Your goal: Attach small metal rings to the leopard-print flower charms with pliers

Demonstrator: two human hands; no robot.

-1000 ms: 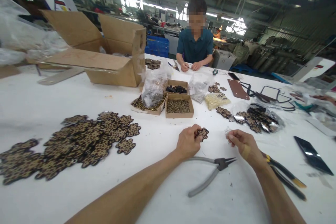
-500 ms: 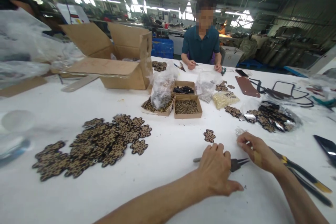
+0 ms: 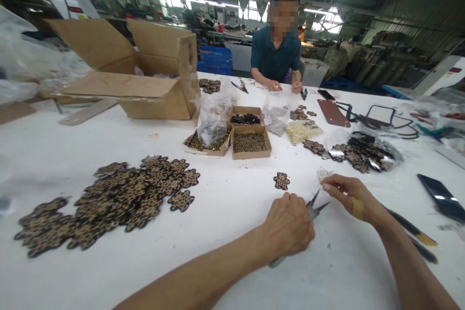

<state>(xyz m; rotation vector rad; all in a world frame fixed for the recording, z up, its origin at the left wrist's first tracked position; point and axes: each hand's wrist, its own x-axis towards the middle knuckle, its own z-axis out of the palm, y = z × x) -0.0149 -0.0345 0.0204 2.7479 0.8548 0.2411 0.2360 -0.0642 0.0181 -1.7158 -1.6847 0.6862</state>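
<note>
My left hand (image 3: 290, 225) is closed around needle-nose pliers (image 3: 312, 211), whose spread jaws point away to the right. A handle end shows below the palm. My right hand (image 3: 350, 196), with a tan plaster on it, has thumb and forefinger pinched together just right of the plier tips. What they pinch is too small to make out. Right by those fingertips lies a small heap of silvery rings (image 3: 322, 173). One leopard-print flower-shaped patch (image 3: 281, 181) lies flat beyond my left hand. A large pile of such patches (image 3: 123, 198) spreads to the left.
Small cardboard trays hold brass-coloured bits (image 3: 250, 155) and black pieces (image 3: 245, 119). An open carton (image 3: 156, 101) stands at the back left. Yellow-and-black handled pliers (image 3: 417, 235) lie partly under my right arm, near a phone (image 3: 441, 196). A co-worker (image 3: 276, 53) sits opposite.
My left hand has closed around the pliers and turned them, so the jaws now point farther away and stand wider apart. My right hand stays by the rings, still pinched. The view has shifted rightward.
</note>
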